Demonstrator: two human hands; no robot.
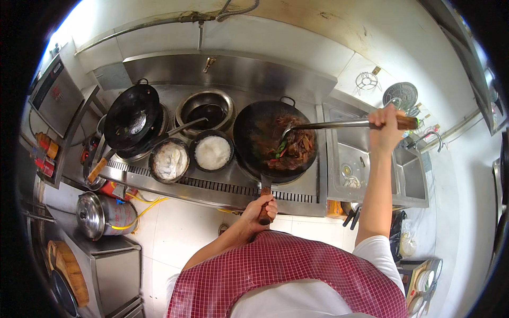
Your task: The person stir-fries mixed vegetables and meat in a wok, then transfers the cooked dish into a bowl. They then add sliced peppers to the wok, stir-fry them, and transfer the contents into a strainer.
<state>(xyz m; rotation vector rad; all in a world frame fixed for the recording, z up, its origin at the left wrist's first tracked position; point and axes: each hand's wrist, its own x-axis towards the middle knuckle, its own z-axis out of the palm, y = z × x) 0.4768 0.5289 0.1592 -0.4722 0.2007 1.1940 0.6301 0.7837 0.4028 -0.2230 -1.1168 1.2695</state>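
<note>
A black wok [254, 119] sits on the right burner of the steel range, holding dark stir-fried food [299, 149] with bits of green and red pepper. My left hand [258, 210] grips the wok's wooden handle [265, 218] at the range's front edge. In my right hand [385, 123] is the wooden grip of a long metal wok ladle [338, 124]. The ladle's head rests in the food, on the right side of the wok. Left of the wok stand a dark bowl of white granular seasoning [212, 152] and a bowl of white paste [171, 161].
A second black wok [131, 115] is tilted over the left burner. Behind the bowls, a steel pot [204, 107] of dark liquid has another ladle [187, 126] across it. A steel sink [350, 159] adjoins the range at right. A lidded metal pot [90, 214] stands lower left.
</note>
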